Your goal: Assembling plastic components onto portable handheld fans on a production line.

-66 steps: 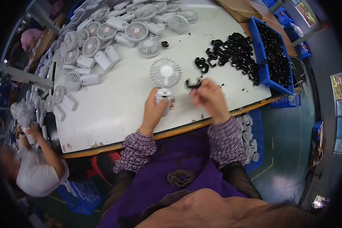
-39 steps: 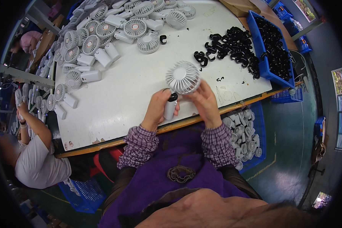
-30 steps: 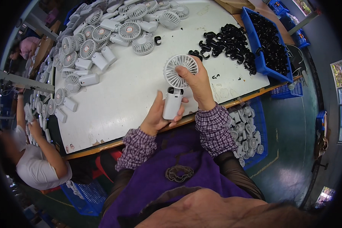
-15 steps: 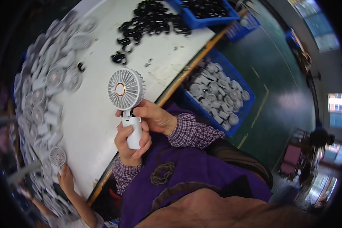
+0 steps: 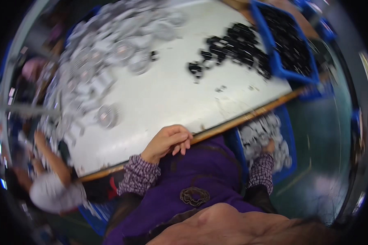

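Note:
My left hand (image 5: pixel 167 141) rests at the front edge of the white table (image 5: pixel 167 98), its fingers loosely bent and holding nothing. My right hand (image 5: pixel 269 146) reaches down past the table edge into a blue crate (image 5: pixel 288 122) full of white hand-held fans (image 5: pixel 257 132). That hand is blurred and half hidden among the fans, so I cannot see whether it holds one. The whole picture is smeared by motion.
Many white fans (image 5: pixel 106 53) are heaped on the table's far left. Loose black clips (image 5: pixel 229 55) lie at the back, beside a blue bin (image 5: pixel 274 61) of black parts. Another person (image 5: pixel 49 179) works at the left end.
The white fan I held up with both hands is gone from view. My right hand has dropped into the blue crate at my right and my left hand has settled at the table edge.

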Available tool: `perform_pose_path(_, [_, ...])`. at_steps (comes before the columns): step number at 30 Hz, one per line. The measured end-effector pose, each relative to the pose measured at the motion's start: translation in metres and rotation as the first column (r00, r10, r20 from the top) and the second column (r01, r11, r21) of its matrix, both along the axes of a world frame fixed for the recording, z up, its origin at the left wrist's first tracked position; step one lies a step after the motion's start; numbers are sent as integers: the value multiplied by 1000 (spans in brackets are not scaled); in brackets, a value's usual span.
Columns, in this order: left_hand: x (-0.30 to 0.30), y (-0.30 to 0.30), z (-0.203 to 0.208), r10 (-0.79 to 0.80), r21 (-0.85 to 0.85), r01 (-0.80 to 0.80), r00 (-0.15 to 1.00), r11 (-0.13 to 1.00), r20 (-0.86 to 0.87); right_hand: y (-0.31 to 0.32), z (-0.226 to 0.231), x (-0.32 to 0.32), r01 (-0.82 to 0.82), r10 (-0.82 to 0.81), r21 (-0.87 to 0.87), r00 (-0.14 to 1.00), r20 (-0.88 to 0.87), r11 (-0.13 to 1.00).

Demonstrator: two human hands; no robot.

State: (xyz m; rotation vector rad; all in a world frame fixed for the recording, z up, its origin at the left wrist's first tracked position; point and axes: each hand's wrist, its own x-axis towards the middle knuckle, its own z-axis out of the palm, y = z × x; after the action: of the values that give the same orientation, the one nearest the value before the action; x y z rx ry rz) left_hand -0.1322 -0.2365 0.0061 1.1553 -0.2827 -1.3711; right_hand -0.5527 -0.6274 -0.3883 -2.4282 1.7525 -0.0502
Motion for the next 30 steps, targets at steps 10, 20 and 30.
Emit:
perform_pose_path(10, [150, 77, 2, 170, -40, -638, 143, 769, 975, 27, 85, 134, -37, -740, 771, 259, 621, 635])
perform_pose_path(20, [153, 237, 4, -469, 349, -585, -60, 732, 881, 137, 97, 121, 10, -733, 861, 531, 426, 508])
perform_pose_path(30, [125, 229, 7, -376, 340, -603, 71, 721, 924, 126, 298, 221, -281, -380, 410, 156, 912, 868])
